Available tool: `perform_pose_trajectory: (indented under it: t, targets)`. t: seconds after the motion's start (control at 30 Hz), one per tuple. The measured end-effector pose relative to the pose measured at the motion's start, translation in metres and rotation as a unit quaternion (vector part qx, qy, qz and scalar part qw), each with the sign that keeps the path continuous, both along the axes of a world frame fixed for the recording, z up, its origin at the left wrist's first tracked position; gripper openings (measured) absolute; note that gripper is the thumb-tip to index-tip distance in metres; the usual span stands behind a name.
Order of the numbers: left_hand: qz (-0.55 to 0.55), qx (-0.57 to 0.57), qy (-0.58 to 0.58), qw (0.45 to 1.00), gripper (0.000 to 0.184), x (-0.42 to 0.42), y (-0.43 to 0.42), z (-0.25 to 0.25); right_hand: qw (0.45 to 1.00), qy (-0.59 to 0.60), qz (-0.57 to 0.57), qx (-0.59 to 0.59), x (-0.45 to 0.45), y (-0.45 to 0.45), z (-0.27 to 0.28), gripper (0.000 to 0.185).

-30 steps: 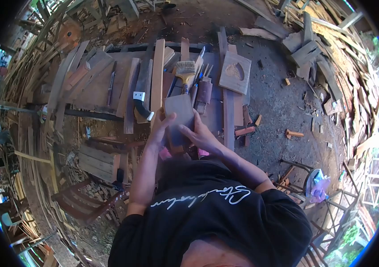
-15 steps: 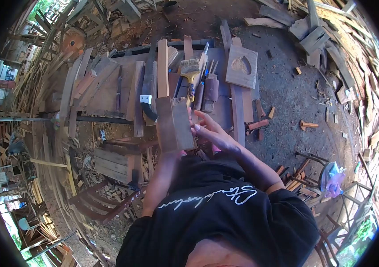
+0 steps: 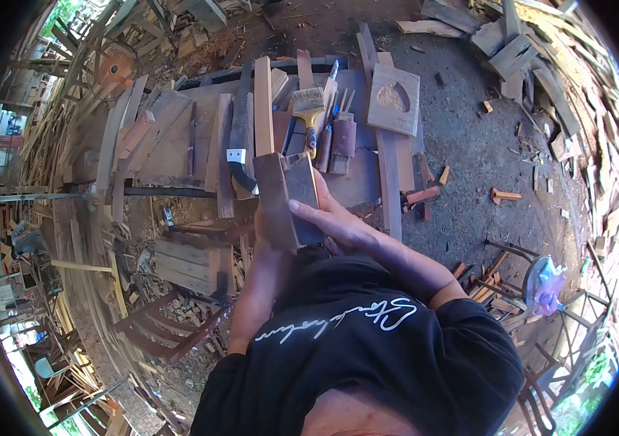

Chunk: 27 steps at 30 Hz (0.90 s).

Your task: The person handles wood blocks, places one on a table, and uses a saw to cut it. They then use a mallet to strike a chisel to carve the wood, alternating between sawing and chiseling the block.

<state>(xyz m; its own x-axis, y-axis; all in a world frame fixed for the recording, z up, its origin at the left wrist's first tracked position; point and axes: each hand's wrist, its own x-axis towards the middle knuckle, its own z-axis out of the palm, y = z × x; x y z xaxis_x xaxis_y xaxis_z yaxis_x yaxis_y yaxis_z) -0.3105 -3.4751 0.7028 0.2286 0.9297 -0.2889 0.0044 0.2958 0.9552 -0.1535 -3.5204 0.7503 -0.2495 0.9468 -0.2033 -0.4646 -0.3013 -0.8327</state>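
Note:
A dark wooden block [image 3: 274, 200], made of what look like two joined faces, is held upright before my body. My right hand [image 3: 331, 215] grips its right side, with the thumb lying across the near face. Behind the block's left side, my left hand [image 3: 263, 231] is mostly hidden, with its forearm coming up from below. Just beyond the block lie a wide paintbrush [image 3: 309, 116] with a yellow handle, a brown tool roll or sleeve [image 3: 343, 142] and a long light wood strip [image 3: 263, 109]. A black curved handle with a white end [image 3: 239, 171] is to the left.
A board with a heart-shaped hollow [image 3: 394, 100] lies at the bench's right. Long planks [image 3: 389, 182] cross the bench [image 3: 157, 156]. Wooden chair parts [image 3: 168, 327] stand at lower left, and a stool with a plastic bag [image 3: 547, 287] at lower right. Scrap wood [image 3: 505, 195] litters the floor.
The block was first held flat-faced in both hands, then turned to show its dark side. My right hand came off its edge and now presses against it again, thumb on the face.

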Motion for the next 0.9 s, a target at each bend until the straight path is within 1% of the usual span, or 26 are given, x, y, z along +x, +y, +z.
perform_pose_trajectory:
  t: [0.03, 0.07, 0.1, 0.13, 0.17, 0.2, 0.23, 0.3, 0.33, 0.4, 0.43, 0.5, 0.53, 0.6, 0.67, 0.73, 0.83, 0.87, 0.9]
  targets:
    - [-0.002, 0.000, 0.000, 1.000, 0.041, 0.009, -0.002, 0.027, 1.000, 0.000, -0.002, 0.000, 0.001, 0.001, 0.002, 0.091]
    - [0.055, -0.099, 0.005, 0.994, 0.045, 0.026, -0.007, 0.076, 1.000, -0.012, 0.006, -0.019, 0.003, 0.002, 0.005, 0.092]
    - [0.112, -0.198, 0.011, 0.974, 0.049, 0.035, -0.010, 0.103, 0.999, -0.024, 0.014, -0.039, 0.004, 0.002, 0.006, 0.093]
    - [0.112, -0.198, 0.011, 0.974, 0.049, 0.020, -0.006, 0.082, 0.999, -0.023, 0.013, -0.039, 0.003, 0.002, 0.000, 0.093]
    - [0.058, -0.209, -0.106, 0.970, 0.050, -0.007, 0.001, 0.045, 0.998, -0.059, -0.017, 0.014, 0.000, 0.002, -0.011, 0.098]
    - [0.004, -0.216, -0.222, 0.951, 0.051, -0.022, 0.004, 0.024, 0.992, -0.095, -0.045, 0.067, -0.001, 0.002, -0.017, 0.104]
    - [0.005, -0.216, -0.222, 0.951, 0.051, -0.018, 0.002, 0.029, 0.992, -0.095, -0.044, 0.067, 0.000, 0.001, -0.016, 0.104]
    - [-0.014, -0.130, -0.236, 0.963, 0.058, -0.008, 0.001, 0.040, 0.990, -0.103, -0.034, 0.093, 0.003, -0.001, -0.013, 0.104]
    - [-0.013, -0.130, -0.236, 0.963, 0.058, -0.007, -0.001, 0.047, 0.990, -0.103, -0.033, 0.093, 0.003, -0.003, -0.013, 0.104]
    - [-0.061, -0.177, -0.304, 0.934, 0.069, -0.007, -0.006, 0.057, 0.984, -0.132, -0.035, 0.115, 0.005, -0.007, -0.013, 0.105]
    - [-0.060, -0.175, -0.305, 0.934, 0.069, -0.012, -0.006, 0.051, 0.984, -0.132, -0.033, 0.117, 0.007, -0.009, -0.012, 0.105]
    - [-0.117, -0.074, -0.191, 0.972, 0.084, -0.027, -0.005, 0.035, 0.992, -0.070, -0.003, 0.104, 0.012, -0.014, -0.008, 0.107]
    - [-0.115, -0.069, -0.192, 0.972, 0.084, -0.028, -0.006, 0.038, 0.992, -0.071, 0.000, 0.108, 0.014, -0.016, -0.006, 0.107]
    - [-0.155, -0.046, -0.121, 0.979, 0.100, -0.030, -0.006, 0.044, 0.981, -0.078, -0.012, 0.175, 0.016, -0.022, -0.002, 0.110]
    - [-0.175, -0.019, -0.122, 0.977, 0.104, -0.024, -0.011, 0.061, 0.973, -0.102, -0.015, 0.206, 0.020, -0.028, -0.001, 0.111]
    - [-0.214, 0.015, -0.106, 0.971, 0.116, -0.022, -0.011, 0.068, 0.961, -0.138, -0.019, 0.238, 0.023, -0.033, -0.002, 0.115]
    - [-0.226, 0.027, -0.088, 0.970, 0.116, -0.020, -0.017, 0.080, 0.959, -0.139, -0.017, 0.245, 0.026, -0.038, -0.004, 0.116]
    - [-0.226, 0.019, -0.090, 0.970, 0.116, -0.019, -0.019, 0.085, 0.967, -0.115, -0.012, 0.225, 0.026, -0.039, -0.004, 0.117]
    - [-0.226, 0.022, -0.090, 0.970, 0.116, -0.017, -0.020, 0.092, 0.967, -0.115, -0.012, 0.228, 0.027, -0.039, -0.005, 0.117]
